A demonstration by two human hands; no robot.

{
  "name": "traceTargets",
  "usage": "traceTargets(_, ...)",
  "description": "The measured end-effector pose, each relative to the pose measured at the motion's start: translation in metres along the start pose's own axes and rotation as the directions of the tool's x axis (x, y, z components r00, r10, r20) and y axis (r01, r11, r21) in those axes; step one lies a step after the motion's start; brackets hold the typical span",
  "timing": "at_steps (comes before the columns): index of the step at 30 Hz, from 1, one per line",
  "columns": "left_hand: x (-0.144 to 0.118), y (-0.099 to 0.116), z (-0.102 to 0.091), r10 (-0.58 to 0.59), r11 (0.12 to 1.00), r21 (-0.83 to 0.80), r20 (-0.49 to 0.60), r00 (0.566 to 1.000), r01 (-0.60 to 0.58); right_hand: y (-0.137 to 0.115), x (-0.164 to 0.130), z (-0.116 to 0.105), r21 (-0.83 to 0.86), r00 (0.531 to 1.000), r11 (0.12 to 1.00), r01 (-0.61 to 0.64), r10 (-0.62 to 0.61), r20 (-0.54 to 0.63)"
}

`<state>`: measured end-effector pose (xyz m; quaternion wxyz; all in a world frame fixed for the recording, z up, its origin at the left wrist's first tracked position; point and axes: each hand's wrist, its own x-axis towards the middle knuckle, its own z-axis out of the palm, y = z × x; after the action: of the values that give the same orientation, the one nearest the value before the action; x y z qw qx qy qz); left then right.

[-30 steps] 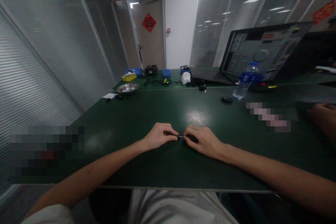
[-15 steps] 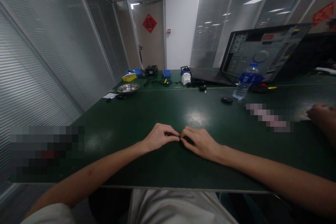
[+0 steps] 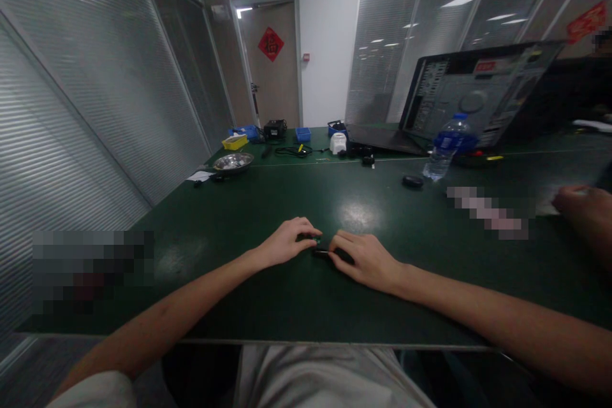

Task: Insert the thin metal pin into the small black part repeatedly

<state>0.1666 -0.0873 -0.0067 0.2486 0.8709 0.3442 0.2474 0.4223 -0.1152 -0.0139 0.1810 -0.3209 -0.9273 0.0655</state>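
Between the thumb and fingers of my left hand [image 3: 289,242] is a small green piece [image 3: 317,240], which looks like a tiny circuit board. Just right of it, my right hand [image 3: 366,260] pinches a small dark flat piece [image 3: 321,252] with a pale edge, held low over the green tabletop [image 3: 268,306]. The two pieces are slightly apart. Most of the dark piece is hidden by my right fingers, and its kind is too small to make out.
A black computer mouse [image 3: 412,182] and a water bottle [image 3: 445,146] stand to the right, before a large open computer case [image 3: 473,99]. A metal bowl [image 3: 233,163] and small blue bins [image 3: 303,134] are farther back. Another person's hand [image 3: 581,201] is at far right.
My left hand has moved a little up and left with the green piece, away from my right hand. My right hand stays in place; the dark piece now shows more.
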Motion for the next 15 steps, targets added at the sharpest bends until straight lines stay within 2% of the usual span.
traceTargets(7, -0.009, 0.022, 0.000, 0.131, 0.991, -0.006, 0.037, 0.991, -0.131, 0.000, -0.001, -0.001, 0.006, 1.000, 1.000, -0.010, 0.010, -0.030)
traceTargets(12, -0.007, 0.013, 0.002, 0.124, 0.992, -0.002, 0.018, 0.992, -0.124, 0.001, -0.001, -0.001, 0.007, 0.999, 1.000, -0.025, 0.025, -0.027)
traceTargets(15, -0.006, 0.007, -0.002, 0.112, 0.994, -0.015, 0.050, 0.992, -0.112, 0.001, -0.001, -0.002, 0.013, 0.998, 0.999, -0.047, 0.048, -0.028)
